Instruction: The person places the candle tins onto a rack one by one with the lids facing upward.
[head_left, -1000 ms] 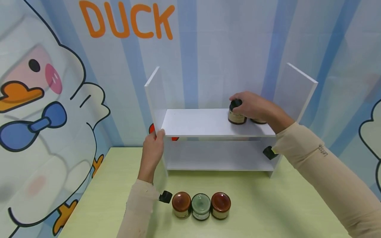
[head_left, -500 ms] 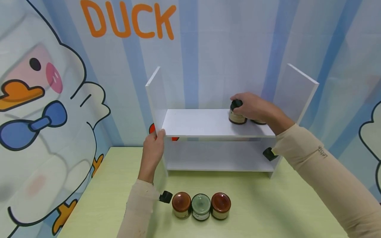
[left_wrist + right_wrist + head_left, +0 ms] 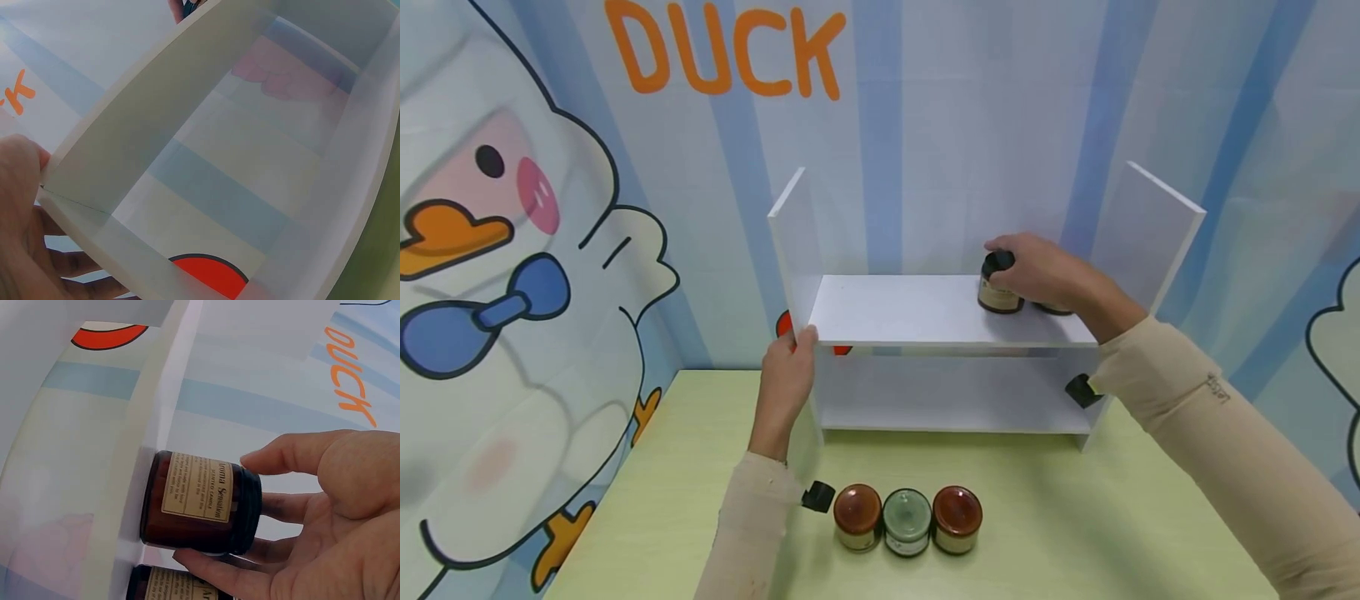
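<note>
White board made up the small shelf unit (image 3: 940, 321) that stood on our pale green tabletop (image 3: 1075, 517), against a striped backdrop with a cartoon duck (image 3: 512, 275) and orange letters. At the left, our left hand (image 3: 786, 385) gripped the unit's left side panel (image 3: 793, 250) near the front corner of the upper shelf, thumb on the front edge and fingers (image 3: 75, 265) curled behind the board, as the left wrist view showed. In front of the unit, near the left forearm, three jars stood in a row touching one another: a brown-lidded jar (image 3: 857, 517), a grey-green-lidded jar (image 3: 906, 521) and a reddish-lidded jar (image 3: 957, 518). Further right, on the upper shelf, our right hand (image 3: 1045, 275) held an amber jar (image 3: 200, 503) with a black lid and a paper label, thumb on one side and fingers (image 3: 219, 575) wrapped round the other, its base on the shelf board. A second amber jar (image 3: 181, 586) stood just beside it, toward the right side panel (image 3: 1146, 225), mostly hidden by the hand in the head view.
</note>
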### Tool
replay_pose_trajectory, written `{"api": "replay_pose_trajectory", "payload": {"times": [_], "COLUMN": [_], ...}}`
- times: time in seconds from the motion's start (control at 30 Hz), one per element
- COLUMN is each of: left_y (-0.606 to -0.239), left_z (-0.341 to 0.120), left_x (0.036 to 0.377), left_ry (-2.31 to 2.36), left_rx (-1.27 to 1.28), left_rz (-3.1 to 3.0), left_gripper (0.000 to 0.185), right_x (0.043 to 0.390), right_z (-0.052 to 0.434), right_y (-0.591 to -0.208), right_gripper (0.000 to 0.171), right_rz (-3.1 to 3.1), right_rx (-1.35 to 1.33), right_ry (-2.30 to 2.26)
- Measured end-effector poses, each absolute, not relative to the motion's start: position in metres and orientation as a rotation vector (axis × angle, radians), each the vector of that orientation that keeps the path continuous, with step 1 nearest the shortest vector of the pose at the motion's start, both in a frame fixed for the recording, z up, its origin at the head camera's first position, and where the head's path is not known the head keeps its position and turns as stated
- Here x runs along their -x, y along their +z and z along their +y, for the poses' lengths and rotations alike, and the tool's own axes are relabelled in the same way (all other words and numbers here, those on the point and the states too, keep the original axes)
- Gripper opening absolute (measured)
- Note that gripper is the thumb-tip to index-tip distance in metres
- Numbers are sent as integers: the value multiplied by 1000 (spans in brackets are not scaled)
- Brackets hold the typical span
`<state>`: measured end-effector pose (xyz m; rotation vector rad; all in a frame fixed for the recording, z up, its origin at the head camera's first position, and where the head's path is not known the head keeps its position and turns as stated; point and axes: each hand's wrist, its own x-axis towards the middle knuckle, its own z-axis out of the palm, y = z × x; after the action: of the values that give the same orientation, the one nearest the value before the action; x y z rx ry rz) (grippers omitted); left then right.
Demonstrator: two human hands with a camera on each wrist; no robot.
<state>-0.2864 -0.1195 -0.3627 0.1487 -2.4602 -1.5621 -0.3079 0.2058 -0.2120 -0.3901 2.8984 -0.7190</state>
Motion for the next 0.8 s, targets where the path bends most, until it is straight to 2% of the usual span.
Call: {"api": "replay_pose_trajectory", "payload": {"times": [0.2,0.4,0.8], "left_y": [-362,-362,-363], "left_z": [-121,-121,-120], "left_x": [288,288,288], "left_ry": [-1558,-1551,-1557], "left_rx": [-150,-148,-136], "left_rz": [-2467,-2473,-2465], "left_gripper": [55,54,54], "right_x": [304,296,269], "right_z": [211,219,245], "right_y": [-207,-206,-222], "right_gripper": [65,67,67], "right_rz": [2939,2923,2949], "right_rx": [400,426,612], "right_ry": [-681,-832,-1073]}}
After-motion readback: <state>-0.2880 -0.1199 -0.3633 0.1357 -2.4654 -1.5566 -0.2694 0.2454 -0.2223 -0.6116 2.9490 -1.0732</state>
